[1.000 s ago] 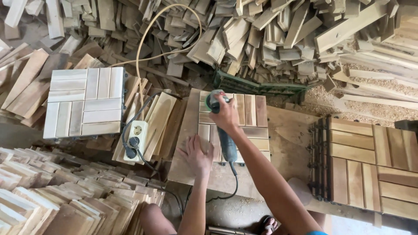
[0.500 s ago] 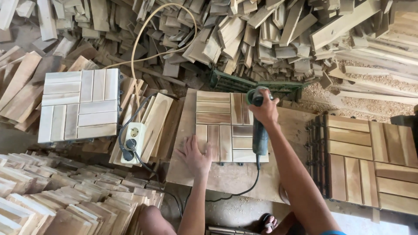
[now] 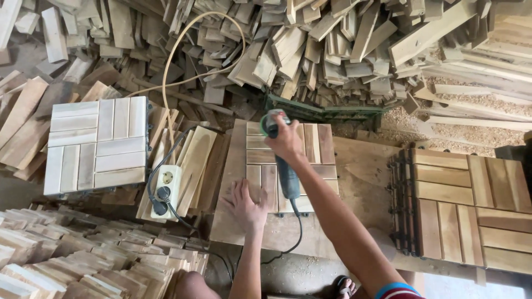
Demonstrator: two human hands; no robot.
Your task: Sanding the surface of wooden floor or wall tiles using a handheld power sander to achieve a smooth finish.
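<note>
1. The right hand [image 3: 285,139] grips a grinder [image 3: 285,171], fingers wrapped tight round its body near the head; the tool lies on a slatted wood tile [image 3: 291,166].
2. The left hand [image 3: 246,206] lies flat, fingers spread wide and holding nothing, pressing the tile's near left corner to keep it steady on the bench [image 3: 366,160].
3. Change: half a second ago the grinder sat further right on the tile; a second ago it was about where it is now. So the tool has gone out and come back across the slats, in sweeping passes.
4. The left hand has stayed in much the same place throughout, and the tile has not shifted on the bench.
5. Judged from this, the tile's surface is being worked in strokes, and the far slats are under the head now.
6. The grinder's cord [image 3: 296,235] drops off the near edge; a socket block [image 3: 166,185] lies to the left, with a finished tile [image 3: 97,144] beyond it.
7. A stack of tiles [image 3: 471,205] stands at the right; loose offcuts [image 3: 332,50] are heaped behind.
</note>
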